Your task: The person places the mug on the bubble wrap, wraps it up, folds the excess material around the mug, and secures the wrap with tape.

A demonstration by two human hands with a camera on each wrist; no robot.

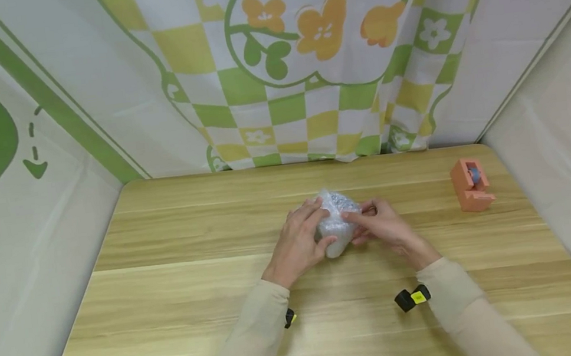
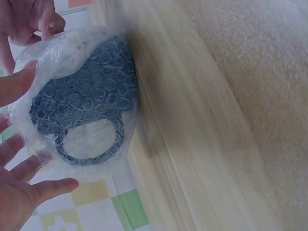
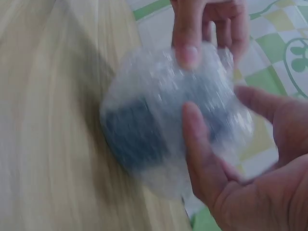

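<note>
A dark blue mug [image 2: 86, 91], its looped handle showing through the plastic, is bundled in clear bubble wrap [image 1: 336, 222] at the middle of the table. My left hand [image 1: 299, 241] holds the bundle from its left side, fingers over the top and thumb at the near side. On the opposite side, my right hand [image 1: 385, 228] grips the wrap, its thumb lying on top and its other fingers lower down. Both hands touch the plastic in the right wrist view, where the mug [image 3: 134, 132] looks blurred through the layers.
An orange tape dispenser [image 1: 471, 188] with a blue core stands at the table's right rear. The wooden table [image 1: 200, 307] ends at a checkered, flowered curtain [image 1: 287, 106] behind, with pale fabric walls on both sides.
</note>
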